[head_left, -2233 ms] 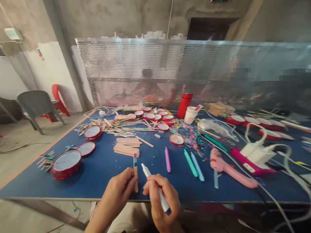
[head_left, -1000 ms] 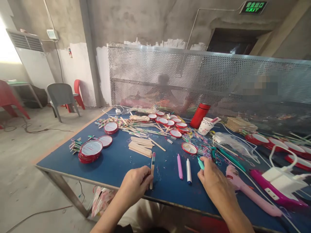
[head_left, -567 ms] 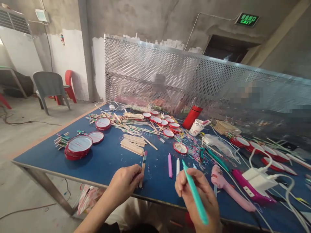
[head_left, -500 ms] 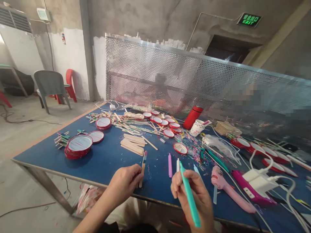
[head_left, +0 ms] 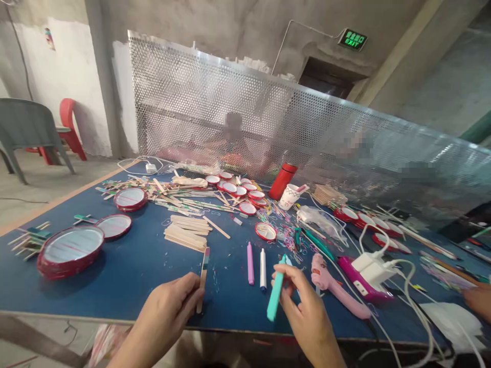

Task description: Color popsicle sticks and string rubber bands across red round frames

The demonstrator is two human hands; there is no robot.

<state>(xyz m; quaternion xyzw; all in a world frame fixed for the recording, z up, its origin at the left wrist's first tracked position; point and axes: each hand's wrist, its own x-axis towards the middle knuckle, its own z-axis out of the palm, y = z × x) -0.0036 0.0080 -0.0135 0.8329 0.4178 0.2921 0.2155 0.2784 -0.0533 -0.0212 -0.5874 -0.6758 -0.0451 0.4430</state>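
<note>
My left hand (head_left: 173, 303) pinches a wooden craft stick (head_left: 203, 280) near the table's front edge. Its upper end bears a purple band and a green band. In my right hand (head_left: 303, 301) is a turquoise marker (head_left: 276, 292), held slanted between thumb and fingers above the table. A purple marker (head_left: 250, 263) and a white marker (head_left: 263, 270) lie between my hands, the white one close to my right hand. Beyond my left hand lies a stack of plain craft sticks (head_left: 187, 232). A light blue marker is partly hidden behind my right hand.
Red-rimmed round pieces (head_left: 71, 250) are stacked at left. A pink glue gun (head_left: 339, 289) and a magenta power strip (head_left: 362, 280) with white cables lie at right. Farther back stand a red bottle (head_left: 283, 181) and a paper cup (head_left: 289, 197). Another person's hand (head_left: 477, 299) shows at the right edge.
My right hand has turned and lowered the turquoise marker toward the table, uncovering the white marker. My left hand still pinches the craft stick. The view has shifted to the right.
</note>
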